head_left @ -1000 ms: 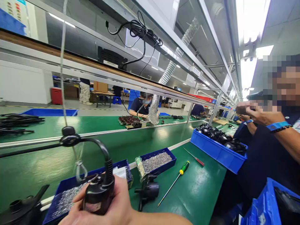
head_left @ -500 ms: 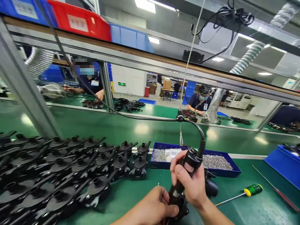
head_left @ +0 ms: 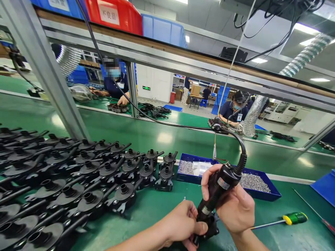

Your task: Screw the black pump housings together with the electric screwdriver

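Note:
A black corded electric screwdriver (head_left: 222, 184) slants down toward the bench, its tip lowest. My right hand (head_left: 235, 209) is closed around its upper body from behind, with the thumb off the front of the casing. My left hand (head_left: 183, 221) is closed at the narrow lower end, thumb across the front. Just behind that end sits a black plastic part (head_left: 212, 228), mostly hidden by the tool and my fingers. Whether the left fingers also touch this part, I cannot tell.
Rows of black assemblies (head_left: 89, 198) fill the left bench. Behind my hands stands a blue tray (head_left: 274, 196) with small screws. A green-yellow screwdriver (head_left: 295, 218) and a thin red-handled tool (head_left: 328, 226) lie right. The cord (head_left: 167, 122) hangs across. Co-workers (head_left: 117, 80) sit opposite.
The view has swung left, so the bench appears farther right. My right thumb has come off the front of the electric screwdriver. My left hand keeps its place at the lower end.

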`<action>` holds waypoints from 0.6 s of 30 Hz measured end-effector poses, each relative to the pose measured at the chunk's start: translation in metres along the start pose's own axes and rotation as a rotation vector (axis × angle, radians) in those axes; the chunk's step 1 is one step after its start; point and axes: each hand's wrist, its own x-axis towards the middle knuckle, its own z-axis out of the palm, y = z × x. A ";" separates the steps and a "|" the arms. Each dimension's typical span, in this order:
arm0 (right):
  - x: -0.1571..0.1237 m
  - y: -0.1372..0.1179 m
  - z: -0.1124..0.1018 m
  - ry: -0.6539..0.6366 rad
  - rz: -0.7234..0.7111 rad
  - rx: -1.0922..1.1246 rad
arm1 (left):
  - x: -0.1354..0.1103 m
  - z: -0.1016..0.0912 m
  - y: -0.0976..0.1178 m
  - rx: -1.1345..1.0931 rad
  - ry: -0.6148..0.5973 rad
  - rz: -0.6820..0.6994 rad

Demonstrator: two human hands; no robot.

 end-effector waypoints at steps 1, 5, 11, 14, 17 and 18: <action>0.001 -0.001 -0.001 -0.001 0.014 0.030 | 0.000 0.000 0.000 0.009 -0.009 -0.006; 0.003 -0.002 -0.004 0.019 -0.008 0.057 | 0.004 -0.001 -0.003 0.019 -0.014 -0.002; 0.000 0.007 -0.005 0.053 -0.067 -0.236 | 0.008 0.000 -0.009 0.010 0.020 0.026; 0.000 0.011 -0.004 0.063 -0.126 -0.403 | 0.010 0.000 -0.010 0.020 0.016 0.039; 0.000 0.011 -0.002 0.071 -0.133 -0.440 | 0.010 0.000 -0.011 0.014 0.002 0.051; 0.000 0.010 -0.001 0.085 -0.122 -0.439 | 0.010 0.001 -0.011 0.012 0.008 0.049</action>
